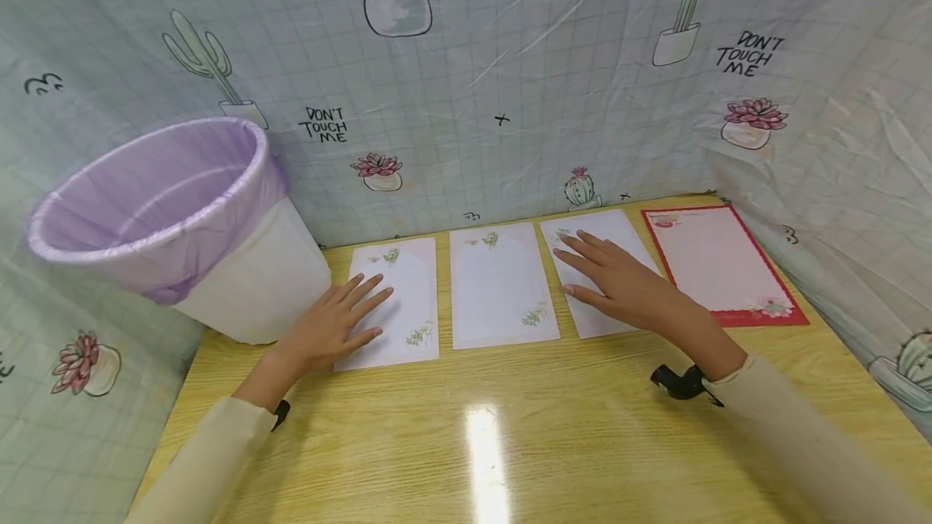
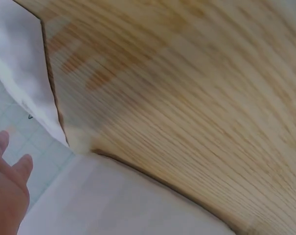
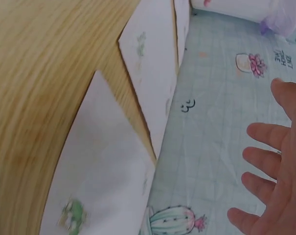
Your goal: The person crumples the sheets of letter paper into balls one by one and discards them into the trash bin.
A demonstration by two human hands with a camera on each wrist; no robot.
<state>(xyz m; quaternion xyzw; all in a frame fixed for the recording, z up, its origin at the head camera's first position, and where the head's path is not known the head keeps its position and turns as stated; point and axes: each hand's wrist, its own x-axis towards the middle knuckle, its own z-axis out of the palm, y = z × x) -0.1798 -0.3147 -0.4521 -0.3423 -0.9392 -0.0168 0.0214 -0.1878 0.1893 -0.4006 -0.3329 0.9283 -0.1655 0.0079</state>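
Four-sided paper sheets lie in a row on the table. My left hand [image 1: 331, 322], fingers spread, is over the leftmost white sheet [image 1: 411, 289], which has green leaf prints at its corners. A matching middle sheet [image 1: 502, 289] lies between my hands. Above the third white sheet [image 1: 632, 237] my right hand [image 1: 619, 277] is held with fingers apart. The right wrist view shows this right hand [image 3: 284, 171] holding nothing, with a gap to the sheet [image 3: 99, 161]. Only part of the left hand [image 2: 8, 191] appears in the left wrist view; whether it touches paper is unclear.
A white bin [image 1: 255, 273] with a purple liner [image 1: 175, 168] stands at the back left, beside my left hand. Far right lies a red-bordered pink sheet [image 1: 728, 261]. Patterned cloth [image 1: 466, 63] hangs behind the wood-grain table [image 1: 408, 443].
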